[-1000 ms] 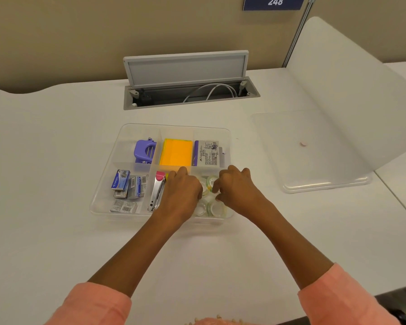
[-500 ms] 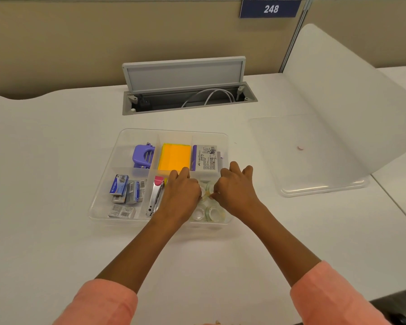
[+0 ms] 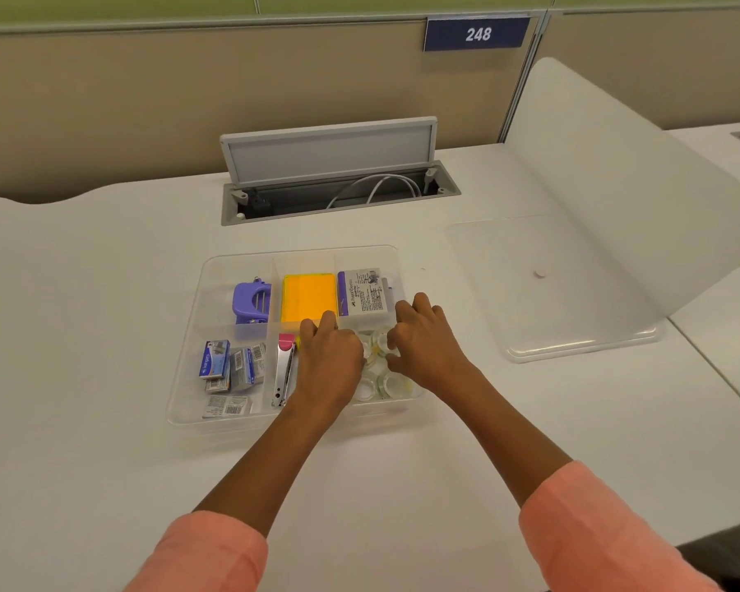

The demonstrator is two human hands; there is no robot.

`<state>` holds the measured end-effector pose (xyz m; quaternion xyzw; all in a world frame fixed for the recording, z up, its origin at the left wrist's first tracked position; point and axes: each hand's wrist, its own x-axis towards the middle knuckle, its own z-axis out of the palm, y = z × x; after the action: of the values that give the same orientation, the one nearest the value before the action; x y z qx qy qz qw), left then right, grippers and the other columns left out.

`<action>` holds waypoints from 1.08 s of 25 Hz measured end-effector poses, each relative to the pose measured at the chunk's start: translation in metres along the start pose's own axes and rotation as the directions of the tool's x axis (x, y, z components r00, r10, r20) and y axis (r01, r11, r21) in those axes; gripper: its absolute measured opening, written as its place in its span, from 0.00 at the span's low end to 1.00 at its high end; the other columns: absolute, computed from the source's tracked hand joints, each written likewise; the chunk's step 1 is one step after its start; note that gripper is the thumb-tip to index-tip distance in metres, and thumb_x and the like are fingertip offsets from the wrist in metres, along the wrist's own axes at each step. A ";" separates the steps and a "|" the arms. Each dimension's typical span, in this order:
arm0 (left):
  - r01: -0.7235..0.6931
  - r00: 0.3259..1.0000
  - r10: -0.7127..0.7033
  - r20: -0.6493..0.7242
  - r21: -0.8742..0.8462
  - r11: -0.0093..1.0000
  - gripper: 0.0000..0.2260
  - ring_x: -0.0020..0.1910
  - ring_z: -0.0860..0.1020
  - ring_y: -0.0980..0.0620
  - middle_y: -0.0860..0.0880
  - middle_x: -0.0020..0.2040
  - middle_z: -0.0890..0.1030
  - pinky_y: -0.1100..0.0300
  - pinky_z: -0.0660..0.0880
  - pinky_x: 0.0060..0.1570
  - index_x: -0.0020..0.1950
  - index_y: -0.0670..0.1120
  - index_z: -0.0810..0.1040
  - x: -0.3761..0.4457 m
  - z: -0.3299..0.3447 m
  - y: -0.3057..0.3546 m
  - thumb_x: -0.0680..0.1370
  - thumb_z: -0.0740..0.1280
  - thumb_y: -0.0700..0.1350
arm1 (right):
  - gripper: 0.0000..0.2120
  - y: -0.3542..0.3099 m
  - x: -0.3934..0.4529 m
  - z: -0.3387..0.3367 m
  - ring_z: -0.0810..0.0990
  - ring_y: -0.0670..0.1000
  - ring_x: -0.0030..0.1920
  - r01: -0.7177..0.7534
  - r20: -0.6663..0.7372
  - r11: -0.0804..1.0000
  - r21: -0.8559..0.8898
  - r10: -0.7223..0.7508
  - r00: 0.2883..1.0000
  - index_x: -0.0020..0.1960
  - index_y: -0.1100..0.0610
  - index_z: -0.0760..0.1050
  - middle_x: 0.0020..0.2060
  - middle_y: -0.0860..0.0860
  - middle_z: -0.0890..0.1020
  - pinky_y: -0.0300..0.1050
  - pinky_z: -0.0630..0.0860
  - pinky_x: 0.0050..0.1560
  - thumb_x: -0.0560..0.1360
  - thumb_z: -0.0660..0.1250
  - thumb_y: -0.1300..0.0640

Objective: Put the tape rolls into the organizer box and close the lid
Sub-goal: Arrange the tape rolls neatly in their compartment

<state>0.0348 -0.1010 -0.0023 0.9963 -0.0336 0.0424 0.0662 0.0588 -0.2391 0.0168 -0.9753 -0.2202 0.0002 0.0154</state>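
Head view: both hands, left and right, curl over the tape rolls in the organizer box front-right compartment (grip hidden). Rolls stacked proud would likely block the lid, lying apart on the bench.

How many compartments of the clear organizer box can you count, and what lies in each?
6: hole punch, yellow notes, labelled pack behind; staple boxes, stapler, tape rolls in front, partly hidden by hands.
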 end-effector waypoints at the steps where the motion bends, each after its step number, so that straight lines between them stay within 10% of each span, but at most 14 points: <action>1: 0.015 1.000 -0.015 0.001 -0.009 1.000 0.15 0.58 0.67 0.47 0.45 0.56 0.77 0.55 0.63 0.59 0.59 0.46 0.77 0.000 0.001 0.000 0.77 0.64 0.52 | 0.15 0.001 0.000 0.000 0.67 0.57 0.55 0.001 -0.006 1.000 0.013 -0.001 1.000 0.56 0.59 0.78 0.55 0.56 0.75 0.49 0.66 0.48 0.72 0.68 0.53; 17: 0.128 0.992 -0.129 -0.015 -0.056 0.990 0.14 0.60 0.66 0.47 0.44 0.61 0.75 0.54 0.63 0.61 0.61 0.46 0.76 0.008 0.000 0.009 0.77 0.64 0.50 | 0.15 0.011 0.009 0.003 0.69 0.57 0.55 0.046 -0.078 0.988 0.147 -0.034 0.996 0.58 0.58 0.78 0.54 0.56 0.76 0.48 0.69 0.51 0.73 0.69 0.55; 22: 0.110 0.994 -0.110 -0.020 -0.027 0.994 0.11 0.57 0.68 0.48 0.45 0.55 0.78 0.54 0.60 0.54 0.55 0.47 0.80 0.007 -0.001 0.005 0.78 0.61 0.49 | 0.08 0.044 -0.005 -0.020 0.78 0.50 0.43 -0.111 -0.190 0.768 0.631 0.292 0.937 0.49 0.55 0.82 0.47 0.54 0.79 0.42 0.73 0.45 0.70 0.72 0.58; 27: 0.124 0.988 -0.143 -0.057 -0.252 0.960 0.10 0.57 0.68 0.48 0.47 0.53 0.81 0.53 0.59 0.54 0.53 0.48 0.82 0.004 -0.015 0.000 0.76 0.65 0.49 | 0.15 0.083 -0.031 -0.004 0.74 0.61 0.53 -0.539 -0.111 0.811 0.227 0.572 0.813 0.52 0.60 0.74 0.51 0.59 0.77 0.53 0.71 0.51 0.70 0.71 0.55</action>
<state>0.0380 -0.0994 0.0127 0.9780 0.0311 0.0704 0.1940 0.0671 -0.3275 0.0179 -0.9873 0.0786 -0.0600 0.1244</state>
